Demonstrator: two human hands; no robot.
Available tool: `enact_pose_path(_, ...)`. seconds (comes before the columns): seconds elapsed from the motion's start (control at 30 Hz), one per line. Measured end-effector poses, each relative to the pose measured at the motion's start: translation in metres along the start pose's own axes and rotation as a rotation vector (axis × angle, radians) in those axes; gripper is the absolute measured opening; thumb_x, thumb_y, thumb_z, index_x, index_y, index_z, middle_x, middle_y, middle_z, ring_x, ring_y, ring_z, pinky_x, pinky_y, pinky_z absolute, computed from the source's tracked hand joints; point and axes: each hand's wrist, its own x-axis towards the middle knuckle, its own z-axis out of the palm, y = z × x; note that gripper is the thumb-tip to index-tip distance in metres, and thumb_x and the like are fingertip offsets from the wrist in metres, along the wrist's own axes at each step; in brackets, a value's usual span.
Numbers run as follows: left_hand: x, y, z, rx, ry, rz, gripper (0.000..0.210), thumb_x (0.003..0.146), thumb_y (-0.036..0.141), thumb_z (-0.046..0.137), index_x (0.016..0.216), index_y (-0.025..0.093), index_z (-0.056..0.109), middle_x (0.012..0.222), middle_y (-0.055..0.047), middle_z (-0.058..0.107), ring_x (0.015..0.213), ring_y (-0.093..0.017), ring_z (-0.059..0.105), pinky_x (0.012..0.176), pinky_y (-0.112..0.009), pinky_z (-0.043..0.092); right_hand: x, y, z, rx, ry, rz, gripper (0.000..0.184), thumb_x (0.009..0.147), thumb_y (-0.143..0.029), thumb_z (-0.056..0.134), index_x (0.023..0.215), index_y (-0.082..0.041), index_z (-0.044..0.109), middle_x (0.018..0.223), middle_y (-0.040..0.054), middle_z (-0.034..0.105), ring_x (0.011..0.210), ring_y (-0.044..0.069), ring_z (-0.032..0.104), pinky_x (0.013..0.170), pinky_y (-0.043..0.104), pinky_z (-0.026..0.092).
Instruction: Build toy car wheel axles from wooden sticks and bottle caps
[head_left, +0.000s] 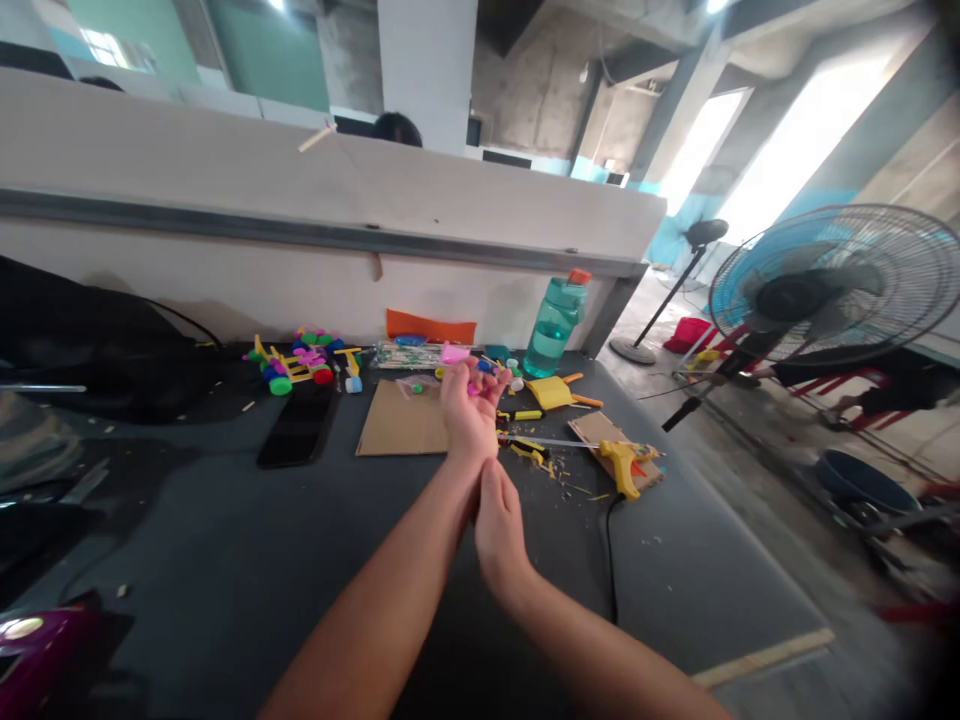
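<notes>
My left hand (466, 408) is raised over the dark table (225, 560), fingers curled around a small pink piece (474, 389). My right hand (499, 530) lies against my left wrist, fingers straight and together, holding nothing. Just past the left hand lie a flat cardboard piece (397, 425), a yellow utility knife (523, 415) and another pink part (454, 353). A yellow glue gun (627, 465) rests on a cardboard scrap to the right, its black cord running toward me.
A toy of coloured bottle caps (296, 365), a black phone (298, 428), a bag of sticks (411, 355), orange sheet (431, 327) and a teal water bottle (555, 325) sit near the back wall. A standing fan (840, 280) is right; a black bag (97, 350) left.
</notes>
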Motion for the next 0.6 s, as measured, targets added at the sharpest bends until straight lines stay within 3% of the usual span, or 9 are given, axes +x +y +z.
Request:
enact_pose_path(0.07,0.021,0.003,-0.004,0.146,0.038,0.109,0.017,0.071,0.028,0.067,0.074,0.020,0.053,0.055,0.009,0.041,0.049,-0.005,0.046,0.074,-0.031,0.052,0.004,0.002,-0.028,-0.432,-0.216,-0.120,0.042,0.090,-0.046,0.040,0.077,-0.018,0.068,0.069,0.0039,0.068,0.070,0.019,0.061,0.066,0.028,0.045)
enact_pose_path(0.1,0.031,0.005,-0.008,0.207,0.058,0.143,0.021,0.068,0.029,0.070,0.071,0.019,0.051,0.055,0.009,0.043,0.048,-0.004,0.045,0.071,-0.029,0.052,0.012,0.001,-0.046,-0.660,-0.240,-0.200,0.041,0.088,-0.044,0.044,0.066,-0.018,0.066,0.061,0.0036,0.065,0.065,0.019,0.059,0.068,0.028,0.043)
enact_pose_path(0.17,0.044,0.011,-0.019,0.260,0.038,0.122,0.028,0.069,0.034,0.070,0.063,0.019,0.047,0.048,0.010,0.037,0.043,-0.004,0.041,0.066,-0.028,0.052,0.037,-0.004,-0.082,-1.009,-0.097,-0.317,0.042,0.088,-0.038,0.046,0.057,-0.017,0.064,0.059,0.0057,0.063,0.067,0.019,0.058,0.074,0.031,0.041)
enact_pose_path(0.2,0.047,0.013,-0.025,0.270,0.011,0.084,0.031,0.070,0.036,0.069,0.061,0.018,0.046,0.046,0.010,0.035,0.040,-0.004,0.039,0.064,-0.028,0.052,0.049,-0.006,-0.096,-1.109,-0.047,-0.355,0.038,0.089,-0.033,0.044,0.064,-0.017,0.067,0.065,0.0070,0.064,0.072,0.020,0.059,0.077,0.032,0.041)
enact_pose_path(0.27,0.047,0.015,-0.034,0.260,0.005,0.023,0.032,0.071,0.037,0.068,0.059,0.018,0.044,0.044,0.010,0.033,0.039,-0.004,0.037,0.063,-0.028,0.052,0.064,-0.011,-0.110,-1.197,-0.088,-0.419,0.029,0.087,-0.019,0.042,0.097,-0.020,0.069,0.090,0.0094,0.067,0.095,0.024,0.058,0.087,0.036,0.041)
enact_pose_path(0.33,0.043,0.013,-0.040,0.228,0.075,0.004,0.029,0.071,0.032,0.068,0.061,0.018,0.044,0.044,0.010,0.035,0.040,-0.004,0.039,0.065,-0.029,0.052,0.059,-0.015,-0.101,-1.189,-0.132,-0.456,0.047,0.084,-0.012,0.042,0.129,-0.024,0.050,0.124,0.0105,0.055,0.121,0.028,0.044,0.097,0.043,0.037)
enact_pose_path(0.43,0.038,0.008,-0.036,0.180,0.194,0.055,0.022,0.069,0.025,0.066,0.065,0.019,0.045,0.045,0.011,0.037,0.042,-0.005,0.043,0.067,-0.028,0.051,0.014,-0.017,-0.057,-1.035,-0.112,-0.463,0.066,0.089,-0.024,0.040,0.147,-0.016,0.009,0.149,0.0151,0.023,0.137,0.030,0.022,0.103,0.049,0.034)
enact_pose_path(0.5,0.038,0.009,-0.028,0.175,0.183,0.091,0.017,0.068,0.021,0.064,0.067,0.019,0.047,0.046,0.010,0.038,0.043,-0.005,0.044,0.065,-0.027,0.051,-0.028,-0.017,-0.027,-0.953,-0.327,-0.510,0.075,0.091,-0.036,0.038,0.146,-0.009,-0.006,0.151,0.0190,0.013,0.138,0.030,0.018,0.105,0.048,0.035)
enact_pose_path(0.6,0.044,0.025,-0.017,0.236,0.072,0.099,0.011,0.066,0.015,0.061,0.070,0.019,0.052,0.048,0.009,0.041,0.044,-0.005,0.044,0.060,-0.025,0.050,-0.084,-0.010,-0.008,-1.009,-0.611,-0.589,0.088,0.088,-0.047,0.045,0.144,0.000,-0.004,0.150,0.0259,0.005,0.139,0.037,0.005,0.107,0.056,0.026)
